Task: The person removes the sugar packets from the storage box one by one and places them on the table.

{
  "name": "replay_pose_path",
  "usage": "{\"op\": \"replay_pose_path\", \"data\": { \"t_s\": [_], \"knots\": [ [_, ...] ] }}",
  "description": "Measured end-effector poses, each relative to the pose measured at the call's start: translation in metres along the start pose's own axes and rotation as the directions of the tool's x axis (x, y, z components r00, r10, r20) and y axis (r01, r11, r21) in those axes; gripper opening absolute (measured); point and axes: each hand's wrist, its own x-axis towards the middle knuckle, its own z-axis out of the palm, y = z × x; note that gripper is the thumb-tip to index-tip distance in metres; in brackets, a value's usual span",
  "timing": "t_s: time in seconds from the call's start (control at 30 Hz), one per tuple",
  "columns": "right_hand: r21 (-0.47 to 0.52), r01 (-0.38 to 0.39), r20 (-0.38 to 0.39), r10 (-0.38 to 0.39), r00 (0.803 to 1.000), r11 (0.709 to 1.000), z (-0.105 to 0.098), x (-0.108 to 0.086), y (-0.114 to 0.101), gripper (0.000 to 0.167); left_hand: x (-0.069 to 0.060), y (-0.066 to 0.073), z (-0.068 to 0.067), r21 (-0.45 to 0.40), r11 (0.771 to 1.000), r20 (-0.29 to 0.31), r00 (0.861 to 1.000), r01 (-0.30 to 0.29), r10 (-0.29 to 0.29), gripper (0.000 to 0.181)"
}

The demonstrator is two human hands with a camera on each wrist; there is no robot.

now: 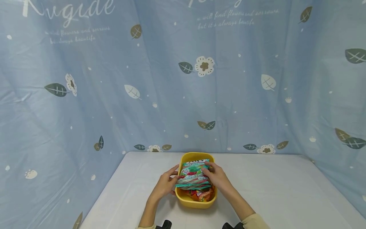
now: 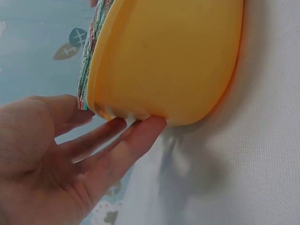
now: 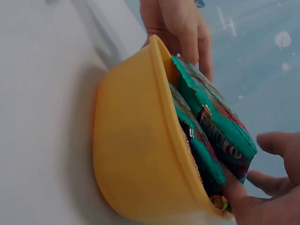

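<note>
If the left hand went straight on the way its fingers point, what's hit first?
The yellow tub, most likely its outer wall: the left hand's fingertips appear to be against it, though exact contact is hard to judge.

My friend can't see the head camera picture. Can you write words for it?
A person's left hand touches a yellow tub; their right hand is at a teal Fox's bag inside, partly covering an orange packet. Behind the white table hangs a blue leaf-and-flower curtain.
</note>
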Motion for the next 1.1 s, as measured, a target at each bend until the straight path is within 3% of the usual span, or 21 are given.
{"op": "replay_pose_path", "data": {
  "t_s": [0.1, 0.4, 0.7, 0.9, 1.1],
  "knots": [
    [-0.028, 0.013, 0.012, -0.013, 1.000, 1.000, -0.001, 0.000, -0.001, 0.050, 0.000, -0.001, 0.000, -0.020, 1.000, 0.007, 1.000, 0.016, -0.016, 0.051],
    [0.058, -0.022, 0.034, 0.020, 0.999, 0.998, 0.003, 0.002, 0.001, 0.050, 0.002, -0.003, 0.000, -0.057, 0.998, 0.020, 1.000, -0.002, 0.003, 0.049],
    [0.059, -0.023, 0.015, 0.022, 1.000, 0.998, 0.008, 0.002, 0.013, 0.051, 0.000, -0.003, -0.001, -0.073, 0.997, 0.016, 1.000, 0.009, -0.008, 0.048],
    [0.069, -0.017, 0.004, 0.017, 1.000, 0.997, 0.010, 0.000, 0.015, 0.052, 0.000, -0.004, 0.001, -0.045, 0.999, 0.013, 1.000, 0.014, -0.013, 0.046],
    [0.090, -0.011, -0.001, 0.011, 1.000, 0.996, 0.008, -0.001, 0.013, 0.052, 0.001, -0.004, 0.000, -0.017, 1.000, 0.019, 1.000, -0.020, 0.020, 0.045]
  ]
}}
